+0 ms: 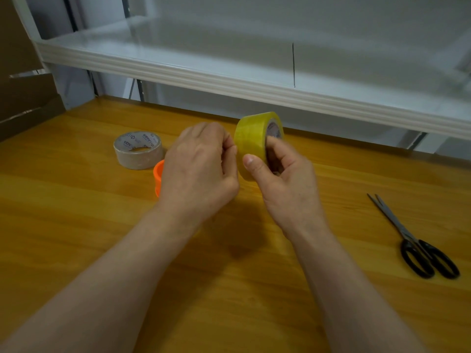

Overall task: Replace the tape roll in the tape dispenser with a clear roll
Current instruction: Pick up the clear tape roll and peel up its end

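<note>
A yellowish clear tape roll [251,138] stands on edge above the wooden table. My right hand [283,179] grips it, with fingers inside the core and the thumb on the outer face. At the roll's left face my left hand [201,169] has its fingertips pinched together; whether they hold the tape's end is hidden. An orange tape dispenser [159,177] lies on the table, mostly hidden behind my left hand. A brownish tape roll [139,150] with a printed core lies flat to the left of it.
Black-handled scissors [418,243] lie at the right on the wooden table [229,289]. A white shelf [229,80] overhangs the table's far edge. Cardboard [25,98] leans at the far left.
</note>
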`<act>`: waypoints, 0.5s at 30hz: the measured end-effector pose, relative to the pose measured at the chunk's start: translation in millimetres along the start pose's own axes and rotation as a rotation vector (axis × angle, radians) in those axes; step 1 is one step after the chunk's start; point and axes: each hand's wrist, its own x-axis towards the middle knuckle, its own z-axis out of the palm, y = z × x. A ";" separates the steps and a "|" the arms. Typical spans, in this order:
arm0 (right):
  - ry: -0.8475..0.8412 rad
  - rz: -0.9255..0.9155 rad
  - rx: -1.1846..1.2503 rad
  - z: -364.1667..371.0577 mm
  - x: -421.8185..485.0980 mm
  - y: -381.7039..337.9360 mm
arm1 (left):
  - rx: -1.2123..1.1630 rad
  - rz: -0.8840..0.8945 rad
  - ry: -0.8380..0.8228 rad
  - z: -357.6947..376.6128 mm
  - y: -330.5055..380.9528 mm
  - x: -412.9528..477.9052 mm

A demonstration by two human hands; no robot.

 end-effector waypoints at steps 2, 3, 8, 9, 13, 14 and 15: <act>0.010 0.012 0.046 0.0 -0.6 -1.3 | 0.000 0.021 -0.004 -0.2 0.7 0.2; 0.014 0.025 0.077 -0.1 -1.0 -2.0 | -0.006 0.029 -0.006 0.0 1.2 0.2; 0.018 0.095 0.200 0.4 -1.3 -3.7 | -0.043 0.092 -0.006 0.9 1.0 1.0; 0.019 0.106 0.213 0.8 -1.3 -3.5 | -0.046 0.102 -0.006 1.1 0.9 0.9; 0.041 0.126 0.226 1.3 -0.7 -2.2 | -0.048 0.137 -0.030 2.9 1.0 0.1; 0.046 0.132 0.225 1.0 -0.7 -1.6 | -0.053 0.139 -0.042 3.3 1.1 0.1; 0.051 0.138 0.225 1.3 -0.6 -1.0 | -0.057 0.139 -0.054 3.9 1.3 0.1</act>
